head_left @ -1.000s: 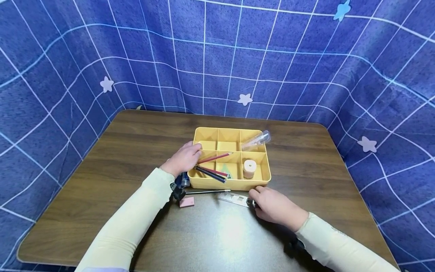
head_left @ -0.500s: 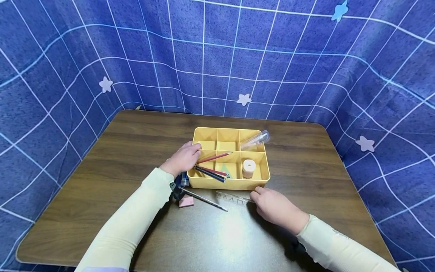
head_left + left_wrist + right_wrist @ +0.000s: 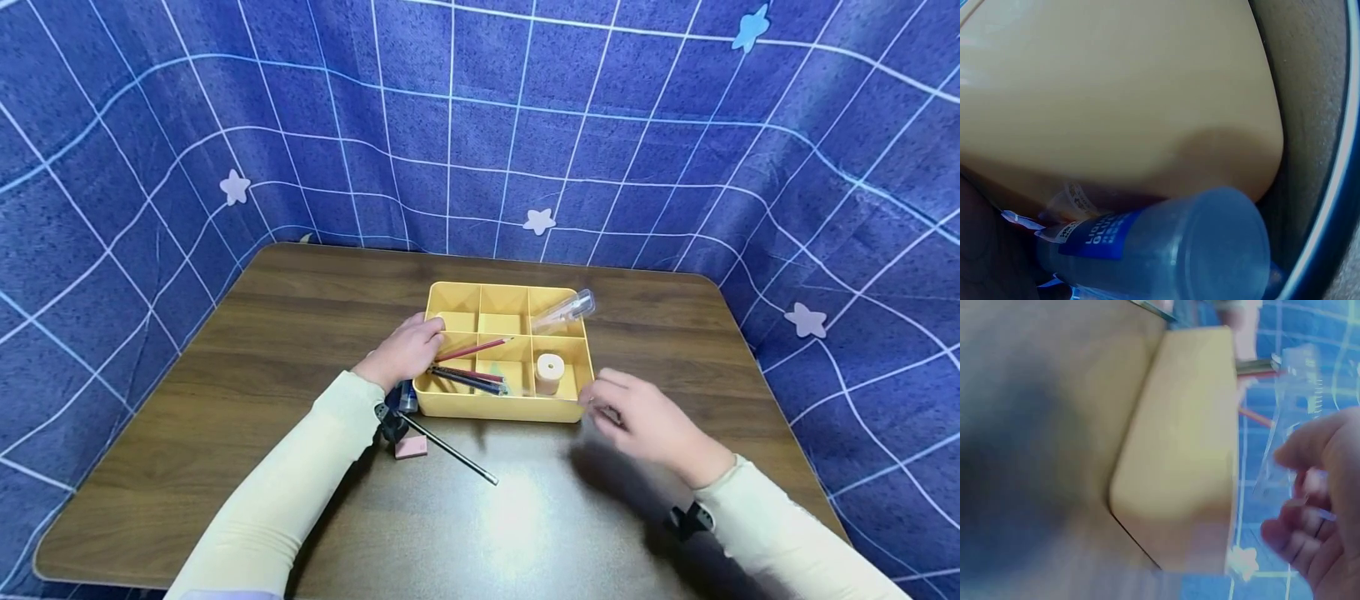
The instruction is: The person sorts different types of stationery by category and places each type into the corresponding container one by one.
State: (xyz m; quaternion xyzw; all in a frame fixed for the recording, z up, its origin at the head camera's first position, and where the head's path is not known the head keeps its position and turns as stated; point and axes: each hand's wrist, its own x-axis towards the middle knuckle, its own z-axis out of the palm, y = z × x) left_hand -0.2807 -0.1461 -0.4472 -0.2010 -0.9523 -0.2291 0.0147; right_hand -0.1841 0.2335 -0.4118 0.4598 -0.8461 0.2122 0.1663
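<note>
Head view: box [image 3: 495, 408], 6 cells, sits mid-tabletop [image 3: 652, 308], nearer rear edge than front. L. hand [image 3: 405, 354] rests on its left rim, prob. to steady it; finger curl can't be told. R. hand [image 3: 648, 421] is by box's front-right corner. Red pencils [image 3: 472, 348], qty 2, and dark pencils [image 3: 459, 379], overlapping, no firm count, lean over dividers, appar. too long for one cell. Roll [image 3: 550, 371], qty 1, front-right cell; clear tube [image 3: 566, 308], qty 1, juts past rear-right corner, prob. same reason. Off box's front-left corner: eraser [image 3: 411, 447], qty 1; loose pencil [image 3: 459, 457], qty 1.

Left wrist view: glue bottle [image 3: 1160, 250], qty 1, lies alongside box wall.

Right wrist view, blurred: clear ruler [image 3: 1300, 381], qty 1, appar. pinched betw. R. thumb and fingers, raised near box's front rim.
</note>
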